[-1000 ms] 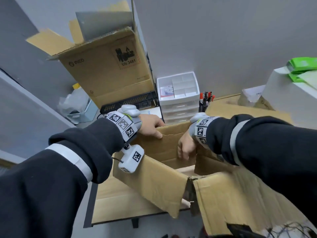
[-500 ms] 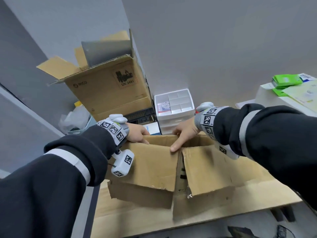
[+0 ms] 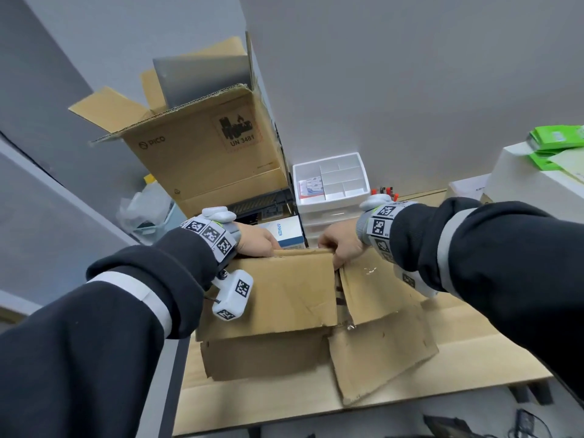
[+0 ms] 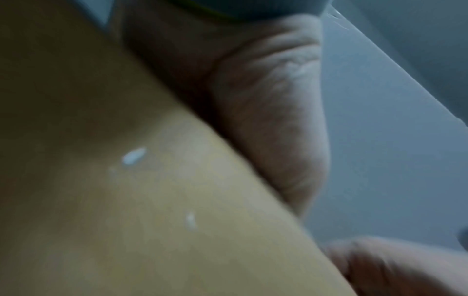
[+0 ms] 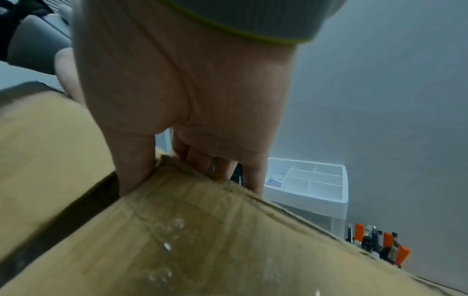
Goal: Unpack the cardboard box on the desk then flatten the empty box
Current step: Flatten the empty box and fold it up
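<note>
The brown cardboard box (image 3: 284,298) lies collapsed and nearly flat on the wooden desk (image 3: 458,368), its flaps spread toward me. My left hand (image 3: 257,243) grips the box's far edge on the left, fingers curled over it. My right hand (image 3: 343,248) grips the same far edge near the middle. In the right wrist view my right hand (image 5: 187,160) has its thumb on the near face of the cardboard (image 5: 202,230) and its fingers behind the edge. The left wrist view is blurred and shows cardboard (image 4: 126,180) against the left hand (image 4: 266,110).
A larger open PICO cardboard box (image 3: 205,153) stands at the back left. A white drawer organiser (image 3: 331,181) sits behind the flattened box, with a white Anker box (image 3: 286,232) beside it and pens (image 5: 380,244) to its right. White boxes with green packs (image 3: 556,143) stand at the right.
The box has gone from open and standing to collapsed flat on the desk. Both hands have moved to its far edge and now grip it.
</note>
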The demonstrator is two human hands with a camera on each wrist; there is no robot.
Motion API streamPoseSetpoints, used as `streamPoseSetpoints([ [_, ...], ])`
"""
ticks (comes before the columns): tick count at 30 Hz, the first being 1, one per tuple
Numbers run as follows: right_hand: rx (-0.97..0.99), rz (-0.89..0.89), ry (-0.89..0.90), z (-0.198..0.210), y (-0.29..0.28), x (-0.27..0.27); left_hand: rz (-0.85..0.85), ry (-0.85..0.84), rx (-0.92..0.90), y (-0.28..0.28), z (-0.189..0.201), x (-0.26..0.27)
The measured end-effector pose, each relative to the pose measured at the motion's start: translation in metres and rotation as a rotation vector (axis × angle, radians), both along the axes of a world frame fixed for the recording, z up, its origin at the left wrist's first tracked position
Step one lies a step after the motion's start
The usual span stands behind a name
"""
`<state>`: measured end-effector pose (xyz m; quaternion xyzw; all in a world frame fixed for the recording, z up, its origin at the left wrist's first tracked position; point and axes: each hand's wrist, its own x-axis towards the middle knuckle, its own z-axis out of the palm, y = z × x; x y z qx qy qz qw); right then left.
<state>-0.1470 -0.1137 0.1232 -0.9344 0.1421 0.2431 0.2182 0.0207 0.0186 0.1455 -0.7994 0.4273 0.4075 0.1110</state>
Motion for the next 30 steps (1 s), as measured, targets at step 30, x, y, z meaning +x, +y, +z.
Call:
streamPoseSetpoints([
  [30, 0.131, -0.028, 0.097, -0.04, -0.032, -0.002, 0.627, 0.146, 0.191, 0.045, -0.014, 0.038],
])
